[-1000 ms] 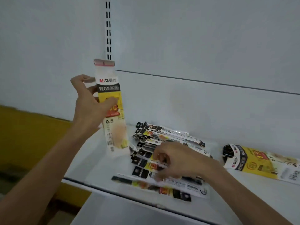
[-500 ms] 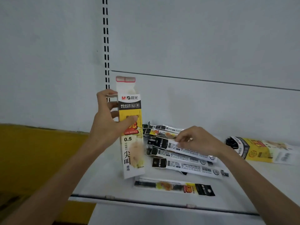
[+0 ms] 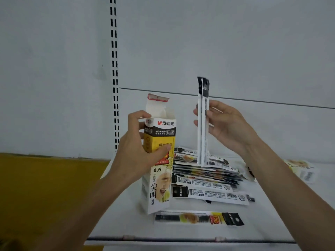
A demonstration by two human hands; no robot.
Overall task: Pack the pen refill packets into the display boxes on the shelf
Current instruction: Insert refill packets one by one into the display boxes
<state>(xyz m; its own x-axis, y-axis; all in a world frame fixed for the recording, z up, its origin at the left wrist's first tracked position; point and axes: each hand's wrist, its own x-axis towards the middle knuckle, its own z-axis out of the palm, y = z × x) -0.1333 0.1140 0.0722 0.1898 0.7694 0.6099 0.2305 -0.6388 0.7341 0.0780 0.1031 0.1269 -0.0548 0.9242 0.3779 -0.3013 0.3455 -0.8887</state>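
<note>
Head view, progress: packing is seeming barely begun; the box [image 3: 160, 174] is standing open-topped on the shelf [image 3: 119, 218], contents hidden.
Remaining: a pile of packets [image 3: 204, 172] is lying at 3 o'clock of the box, a loose packet [image 3: 199, 218] at 5 o'clock, a second box [image 3: 301, 170] farther out at 3 o'clock.
Left hand [image 3: 139, 147]: wrapping round the box, steadying it.
Right hand [image 3: 229, 127]: pinching the held packets [image 3: 203, 98] upright, at 2 o'clock from the box mouth, clear of it.

On the upright display box [image 3: 160, 178] you can read "M&G 晨光" at its twelve o'clock end, then "MG-6139", "0.5" and the large "尖叫" lower down, while the flat packet [image 3: 210, 194] at three o'clock of its base bears "M&G" on its black header.
</note>
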